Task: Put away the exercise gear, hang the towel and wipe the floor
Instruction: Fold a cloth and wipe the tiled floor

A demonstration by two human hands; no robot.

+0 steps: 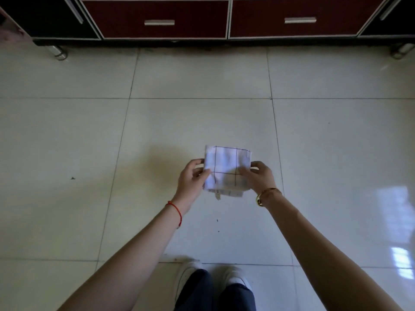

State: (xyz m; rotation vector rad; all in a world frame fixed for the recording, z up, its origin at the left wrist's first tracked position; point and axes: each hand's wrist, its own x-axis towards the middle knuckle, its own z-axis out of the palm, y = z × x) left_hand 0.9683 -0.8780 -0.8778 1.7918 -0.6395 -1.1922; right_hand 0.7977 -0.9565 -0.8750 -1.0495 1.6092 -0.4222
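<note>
Pinching a folded cloth (226, 169) by its side edges above the tiled floor (89, 131), the left hand (190, 178) and right hand (258, 176) could let it unfold if either eases.

The floor (202, 75) is laid with large, glossy, pale tiles separated by thin dark grout lines; a few small dark specks mark the surface, one at the left (72, 178) and others near the bottom centre. Bright window reflections (397, 221) lie on the tiles at the right edge; a faint yellowish cast tints the tile at centre left. A low cabinet (202, 40) spans the far edge; it stands on short metal legs, one at the left (58, 52) and one at the right (402, 51). Two dark red drawer fronts sit side by side, left (157, 19) and right (296, 17), each framed in white trim with a horizontal silver handle; black panels flank them at both ends.
</note>
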